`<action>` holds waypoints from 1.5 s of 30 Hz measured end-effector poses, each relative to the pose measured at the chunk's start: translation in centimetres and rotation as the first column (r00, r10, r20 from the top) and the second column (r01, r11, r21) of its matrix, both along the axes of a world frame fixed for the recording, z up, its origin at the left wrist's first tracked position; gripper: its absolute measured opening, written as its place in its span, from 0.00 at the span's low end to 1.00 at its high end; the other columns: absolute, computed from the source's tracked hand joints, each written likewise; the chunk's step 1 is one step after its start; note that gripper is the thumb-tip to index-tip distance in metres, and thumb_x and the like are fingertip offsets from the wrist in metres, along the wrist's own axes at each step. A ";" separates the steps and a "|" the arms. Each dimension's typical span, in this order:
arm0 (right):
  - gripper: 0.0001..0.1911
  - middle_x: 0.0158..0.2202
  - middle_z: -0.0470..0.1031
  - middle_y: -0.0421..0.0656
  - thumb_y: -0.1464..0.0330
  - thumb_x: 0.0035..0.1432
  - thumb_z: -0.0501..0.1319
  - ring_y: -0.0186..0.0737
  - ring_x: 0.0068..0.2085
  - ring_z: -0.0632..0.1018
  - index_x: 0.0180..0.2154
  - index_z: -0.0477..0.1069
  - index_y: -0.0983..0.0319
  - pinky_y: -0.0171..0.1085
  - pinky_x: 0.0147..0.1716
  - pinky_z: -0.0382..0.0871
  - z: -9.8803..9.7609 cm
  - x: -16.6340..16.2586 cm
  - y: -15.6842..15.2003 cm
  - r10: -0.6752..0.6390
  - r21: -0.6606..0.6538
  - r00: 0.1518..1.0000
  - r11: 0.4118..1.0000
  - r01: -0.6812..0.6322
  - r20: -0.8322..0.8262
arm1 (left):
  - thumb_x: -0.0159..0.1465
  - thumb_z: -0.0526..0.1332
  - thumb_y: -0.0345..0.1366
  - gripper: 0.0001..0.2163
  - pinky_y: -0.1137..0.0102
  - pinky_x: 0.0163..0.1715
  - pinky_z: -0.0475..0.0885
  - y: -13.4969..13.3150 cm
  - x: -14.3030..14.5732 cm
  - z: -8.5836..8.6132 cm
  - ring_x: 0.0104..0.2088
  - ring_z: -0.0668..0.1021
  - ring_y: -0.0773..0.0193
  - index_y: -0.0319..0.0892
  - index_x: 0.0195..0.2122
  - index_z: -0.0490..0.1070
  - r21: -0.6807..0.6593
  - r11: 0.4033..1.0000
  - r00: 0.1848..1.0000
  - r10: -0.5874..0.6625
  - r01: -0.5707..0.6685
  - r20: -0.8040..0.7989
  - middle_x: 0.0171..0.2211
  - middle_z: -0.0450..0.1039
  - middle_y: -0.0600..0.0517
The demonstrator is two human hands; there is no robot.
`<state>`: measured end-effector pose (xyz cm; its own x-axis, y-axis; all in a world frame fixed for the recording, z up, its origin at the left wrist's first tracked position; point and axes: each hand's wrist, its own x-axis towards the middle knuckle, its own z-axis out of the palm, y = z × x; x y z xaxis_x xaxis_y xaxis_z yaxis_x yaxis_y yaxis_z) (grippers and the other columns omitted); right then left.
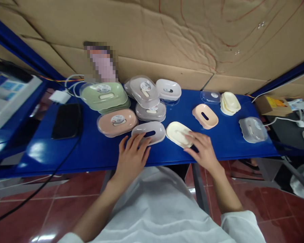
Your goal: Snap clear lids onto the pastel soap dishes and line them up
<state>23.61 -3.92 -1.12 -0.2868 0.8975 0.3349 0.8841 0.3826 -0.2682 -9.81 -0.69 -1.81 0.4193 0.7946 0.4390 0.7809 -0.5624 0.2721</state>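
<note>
My left hand (133, 153) lies flat with fingers spread, its fingertips resting on a pale grey soap-dish base (152, 130) with a slot in it. To its right my right hand (202, 148) is open too, fingers touching the near edge of a cream soap-dish tray (176, 132). Both pieces sit on the blue table (91, 152) near its front edge. A pink slotted base (205, 116) stands just beyond my right hand.
Several lidded soap boxes are piled at the back left: a green one (103, 96), a pink one (117, 122), grey ones (144, 91). A white base (168, 89), stacked cream trays (230, 102), clear lids (252, 129) and a black phone (67, 120) also lie there. Cardboard backs the table.
</note>
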 end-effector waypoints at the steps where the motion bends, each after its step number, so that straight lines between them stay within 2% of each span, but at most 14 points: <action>1: 0.21 0.66 0.76 0.48 0.61 0.74 0.62 0.53 0.65 0.78 0.65 0.72 0.53 0.54 0.63 0.69 -0.1 -1.0 -0.5 0.063 -0.035 0.998 0.997 -0.062 0.005 | 0.74 0.62 0.32 0.16 0.45 0.63 0.71 0.0 -0.5 -0.3 0.62 0.78 0.43 0.47 0.62 0.74 -0.006 1.000 1.000 0.008 -0.008 0.028 0.61 0.78 0.42; 5: 0.18 0.68 0.74 0.47 0.68 0.77 0.57 0.48 0.67 0.77 0.63 0.74 0.53 0.56 0.70 0.65 -0.7 -3.3 -1.2 0.147 -0.059 0.988 0.987 -0.150 -0.053 | 0.74 0.62 0.30 0.18 0.50 0.62 0.74 -0.3 -1.6 -0.7 0.61 0.79 0.49 0.50 0.63 0.72 0.009 1.000 0.973 -0.009 0.007 0.229 0.57 0.80 0.45; 9: 0.18 0.69 0.73 0.49 0.67 0.77 0.58 0.50 0.71 0.72 0.64 0.71 0.55 0.57 0.72 0.67 -1.1 -3.6 -1.0 0.198 -0.074 0.964 0.974 -0.213 -0.176 | 0.74 0.63 0.29 0.18 0.54 0.63 0.75 -0.5 -0.7 0.0 0.60 0.79 0.53 0.51 0.62 0.72 0.004 0.999 0.934 -0.050 0.052 0.353 0.57 0.79 0.47; 12: 0.28 0.68 0.71 0.54 0.60 0.73 0.65 0.55 0.71 0.72 0.69 0.65 0.53 0.58 0.67 0.74 -1.0 -3.3 -1.0 0.084 -0.006 0.968 0.996 -0.087 -0.238 | 0.74 0.63 0.31 0.15 0.54 0.61 0.76 -0.2 0.8 0.2 0.58 0.81 0.53 0.50 0.60 0.74 0.015 0.989 0.945 -0.143 0.145 0.296 0.56 0.81 0.47; 15: 0.35 0.73 0.66 0.53 0.56 0.69 0.69 0.60 0.74 0.66 0.72 0.62 0.51 0.63 0.69 0.69 -0.7 -3.2 -0.6 0.045 0.066 0.985 0.997 -0.034 -0.168 | 0.76 0.59 0.30 0.14 0.53 0.63 0.73 0.5 2.4 0.1 0.61 0.80 0.53 0.48 0.59 0.75 -0.004 0.960 0.947 -0.277 0.281 0.165 0.57 0.81 0.47; 19: 0.25 0.69 0.74 0.47 0.62 0.73 0.65 0.54 0.72 0.70 0.68 0.69 0.51 0.61 0.74 0.60 -0.5 -3.9 -0.2 0.142 0.047 0.990 0.989 -0.143 0.025 | 0.77 0.57 0.28 0.15 0.52 0.67 0.70 2.0 3.4 -0.2 0.66 0.76 0.51 0.43 0.61 0.74 -0.038 0.908 0.908 -0.418 0.418 0.003 0.63 0.77 0.43; 25: 0.20 0.64 0.79 0.48 0.66 0.77 0.59 0.49 0.67 0.77 0.66 0.72 0.56 0.54 0.70 0.65 -0.1 -3.8 -0.1 0.232 0.036 0.970 0.971 -0.235 0.071 | 0.76 0.59 0.28 0.14 0.53 0.64 0.73 2.4 2.5 -0.9 0.67 0.75 0.50 0.41 0.61 0.73 -0.042 0.899 0.899 -0.437 0.435 -0.029 0.64 0.76 0.43; 30: 0.21 0.63 0.79 0.47 0.67 0.79 0.51 0.49 0.65 0.77 0.65 0.74 0.56 0.53 0.65 0.69 1.4 -1.7 6.8 0.132 0.065 0.991 0.989 -0.132 0.001 | 0.76 0.59 0.29 0.13 0.49 0.65 0.72 1.6 1.4 -0.4 0.67 0.74 0.47 0.43 0.59 0.76 -0.022 0.930 0.931 -0.366 0.366 0.006 0.66 0.72 0.39; 34: 0.21 0.64 0.78 0.54 0.67 0.76 0.55 0.57 0.62 0.76 0.65 0.73 0.63 0.56 0.60 0.69 1.6 -1.9 14.8 0.052 -0.005 0.985 0.999 -0.051 0.165 | 0.75 0.61 0.32 0.12 0.48 0.64 0.74 1.6 1.2 -0.3 0.66 0.74 0.45 0.43 0.57 0.77 -0.016 0.940 0.939 -0.339 0.341 0.050 0.67 0.70 0.38; 36: 0.18 0.59 0.80 0.56 0.67 0.75 0.57 0.59 0.58 0.76 0.58 0.77 0.64 0.56 0.57 0.68 1.6 -2.4 17.3 0.026 -0.035 0.977 0.999 -0.019 0.209 | 0.75 0.61 0.32 0.12 0.49 0.64 0.74 1.7 1.3 -0.4 0.66 0.75 0.45 0.43 0.57 0.77 -0.012 0.941 0.939 -0.337 0.339 0.063 0.66 0.71 0.39; 38: 0.13 0.53 0.82 0.54 0.64 0.75 0.58 0.57 0.54 0.77 0.49 0.80 0.62 0.55 0.57 0.67 1.7 -2.4 18.4 0.012 -0.033 0.991 0.999 -0.008 0.137 | 0.75 0.61 0.32 0.11 0.50 0.63 0.75 1.7 1.3 -0.5 0.65 0.76 0.45 0.43 0.56 0.77 -0.002 0.943 0.941 -0.332 0.333 0.067 0.66 0.72 0.39; 41: 0.14 0.47 0.82 0.49 0.56 0.74 0.61 0.51 0.50 0.78 0.43 0.78 0.59 0.50 0.55 0.70 2.2 -1.6 17.5 0.016 -0.041 0.979 0.999 -0.025 -0.205 | 0.75 0.61 0.32 0.10 0.50 0.62 0.76 1.8 1.3 -0.5 0.64 0.77 0.46 0.42 0.56 0.77 0.009 0.942 0.939 -0.335 0.335 0.072 0.65 0.72 0.39; 43: 0.17 0.43 0.82 0.44 0.50 0.70 0.65 0.45 0.45 0.80 0.42 0.77 0.57 0.45 0.49 0.74 2.5 -0.8 15.9 -0.049 -0.104 0.859 0.995 -0.005 -0.509 | 0.75 0.61 0.32 0.10 0.50 0.62 0.76 1.8 1.3 -0.5 0.64 0.77 0.46 0.42 0.55 0.77 0.009 0.940 0.936 -0.342 0.342 0.085 0.65 0.72 0.39; 45: 0.19 0.38 0.80 0.40 0.47 0.65 0.68 0.41 0.42 0.81 0.40 0.76 0.56 0.40 0.43 0.77 2.6 -0.3 13.7 -0.174 -0.218 0.617 0.976 0.004 -0.767 | 0.75 0.61 0.32 0.10 0.50 0.63 0.76 1.8 1.3 -0.5 0.64 0.76 0.46 0.42 0.56 0.77 -0.002 0.938 0.934 -0.346 0.348 0.093 0.65 0.72 0.39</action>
